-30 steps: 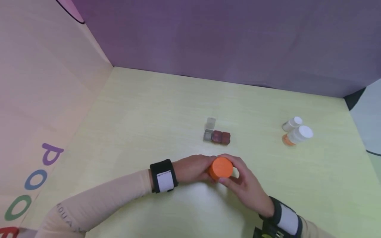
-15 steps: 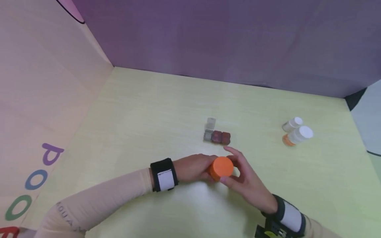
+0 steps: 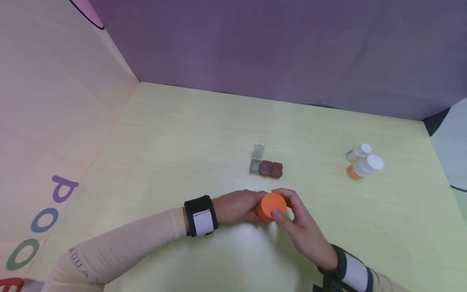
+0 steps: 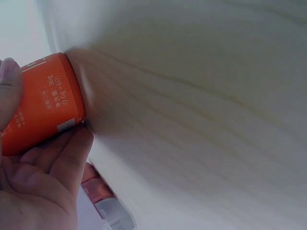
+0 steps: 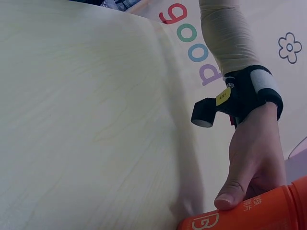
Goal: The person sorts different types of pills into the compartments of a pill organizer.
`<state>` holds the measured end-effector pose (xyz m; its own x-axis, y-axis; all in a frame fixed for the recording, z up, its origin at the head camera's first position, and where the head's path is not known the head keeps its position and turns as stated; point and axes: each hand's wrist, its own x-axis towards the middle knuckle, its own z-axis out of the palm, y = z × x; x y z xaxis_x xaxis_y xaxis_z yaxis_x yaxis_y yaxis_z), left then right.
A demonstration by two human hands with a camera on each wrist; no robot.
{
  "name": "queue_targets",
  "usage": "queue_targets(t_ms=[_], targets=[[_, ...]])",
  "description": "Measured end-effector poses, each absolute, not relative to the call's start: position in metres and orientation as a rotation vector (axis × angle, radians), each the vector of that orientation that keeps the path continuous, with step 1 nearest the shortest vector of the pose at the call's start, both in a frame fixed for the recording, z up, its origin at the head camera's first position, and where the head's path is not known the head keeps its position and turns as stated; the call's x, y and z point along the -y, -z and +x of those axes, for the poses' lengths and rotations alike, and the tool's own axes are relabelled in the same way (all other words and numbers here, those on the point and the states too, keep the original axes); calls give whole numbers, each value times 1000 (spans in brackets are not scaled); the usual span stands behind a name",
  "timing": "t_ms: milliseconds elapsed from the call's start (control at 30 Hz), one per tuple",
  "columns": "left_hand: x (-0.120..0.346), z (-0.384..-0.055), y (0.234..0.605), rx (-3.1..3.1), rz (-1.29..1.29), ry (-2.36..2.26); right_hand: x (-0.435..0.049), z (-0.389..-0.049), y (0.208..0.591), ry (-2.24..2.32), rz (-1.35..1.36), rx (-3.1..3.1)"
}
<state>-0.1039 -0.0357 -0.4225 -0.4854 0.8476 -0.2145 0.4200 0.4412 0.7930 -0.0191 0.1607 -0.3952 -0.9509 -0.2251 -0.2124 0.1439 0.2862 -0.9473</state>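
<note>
An orange pill bottle [image 4: 43,105] with white lettering is held near the table by my left hand [image 3: 235,207], whose thumb and fingers wrap round its body. Over its orange cap [image 3: 270,202] is my right hand [image 3: 306,233], with the thumb at the near edge of the top and the fingers curled at the far side. In the right wrist view, the bottle [image 5: 259,215] lies under the left thumb, while the right fingers are out of sight. Just beyond the hands sits a small pill organizer [image 3: 266,168], its grey compartment's clear lid [image 3: 258,151] flipped open and its two dark red compartments closed.
At the right stand a small white bottle [image 3: 358,152] and a larger white-capped bottle [image 3: 365,166] with an orange base, close together. A purple panel [image 3: 273,52] borders the back of the pale table [image 3: 182,129]. A pale lettered panel [image 3: 65,101] borders its left.
Half a second ago my right hand had loosened, its index finger reaching forward off the cap. Now it has closed in again, with the thumb on the cap's top. The left hand has stayed still.
</note>
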Motion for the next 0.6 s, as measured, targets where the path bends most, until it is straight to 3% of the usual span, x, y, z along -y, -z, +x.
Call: queue_targets(t_ms=[600], targets=[[35, -104, 423, -2093, 1048, -903, -156, -19, 394, 1769, 51, -2184]])
